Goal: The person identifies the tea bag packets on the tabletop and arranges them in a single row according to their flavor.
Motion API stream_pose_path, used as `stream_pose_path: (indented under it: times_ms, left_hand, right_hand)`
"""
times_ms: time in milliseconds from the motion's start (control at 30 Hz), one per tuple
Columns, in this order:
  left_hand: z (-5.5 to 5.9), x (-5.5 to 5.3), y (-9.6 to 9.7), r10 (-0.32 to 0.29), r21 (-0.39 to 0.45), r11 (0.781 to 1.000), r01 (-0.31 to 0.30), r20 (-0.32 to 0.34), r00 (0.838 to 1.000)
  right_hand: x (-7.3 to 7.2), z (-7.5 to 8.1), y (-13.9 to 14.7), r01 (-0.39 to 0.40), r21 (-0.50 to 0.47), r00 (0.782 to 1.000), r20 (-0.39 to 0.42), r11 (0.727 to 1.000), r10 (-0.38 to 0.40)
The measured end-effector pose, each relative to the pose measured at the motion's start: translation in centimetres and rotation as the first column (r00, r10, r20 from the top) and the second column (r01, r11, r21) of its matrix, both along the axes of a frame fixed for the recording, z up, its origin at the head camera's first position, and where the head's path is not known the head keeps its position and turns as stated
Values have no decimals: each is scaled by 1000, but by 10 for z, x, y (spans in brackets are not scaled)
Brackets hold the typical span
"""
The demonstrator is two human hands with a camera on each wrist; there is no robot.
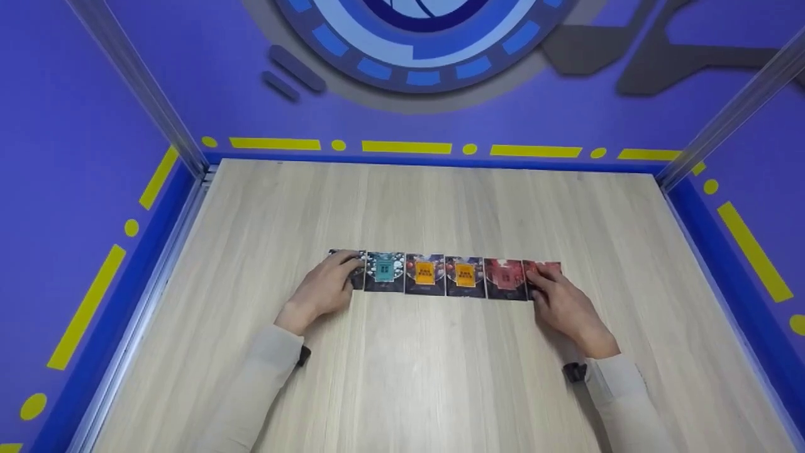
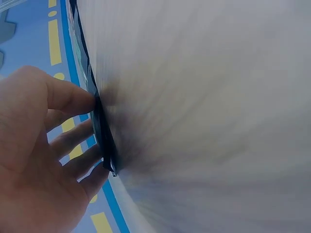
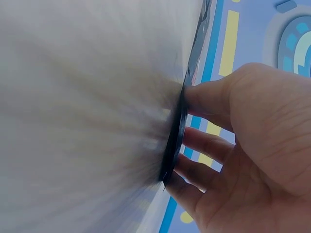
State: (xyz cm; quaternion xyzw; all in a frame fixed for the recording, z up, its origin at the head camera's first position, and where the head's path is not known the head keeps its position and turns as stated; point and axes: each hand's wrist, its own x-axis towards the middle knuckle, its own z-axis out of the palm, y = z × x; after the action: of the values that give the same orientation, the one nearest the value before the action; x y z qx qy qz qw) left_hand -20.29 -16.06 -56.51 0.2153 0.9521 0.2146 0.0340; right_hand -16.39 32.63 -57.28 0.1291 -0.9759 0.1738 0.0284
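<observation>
A row of flat, glossy printed packets lies on the table. My left hand rests on the dark packet at the left end and covers most of it. In the left wrist view, the thumb and fingertips of that hand touch this packet. At the other end, my right hand rests on a red packet. Its spread fingers and thumb touch the packet in the right wrist view. Between the hands lie a teal packet, two orange-centred packets and another red packet.
The packets lie side by side across the middle of a pale wood-grain table. Blue panels with yellow markings stand behind and at both sides. Metal posts rise at the table's back corners. Dark wristbands show at both cuffs.
</observation>
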Motion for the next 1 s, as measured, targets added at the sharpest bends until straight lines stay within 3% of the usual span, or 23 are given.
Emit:
stream_pose_path:
  times_ms: [567, 1000]
  left_hand:
    - [-4, 0, -1, 11, 37, 999, -10, -28, 1000]
    - [-3, 1, -7, 50, 85, 995, -48, -22, 998]
  right_hand:
    - [-5, -3, -3, 11, -58, 1000, 7, 998, -10]
    - [-6, -4, -4, -9, -85, 998, -62, 996, 4]
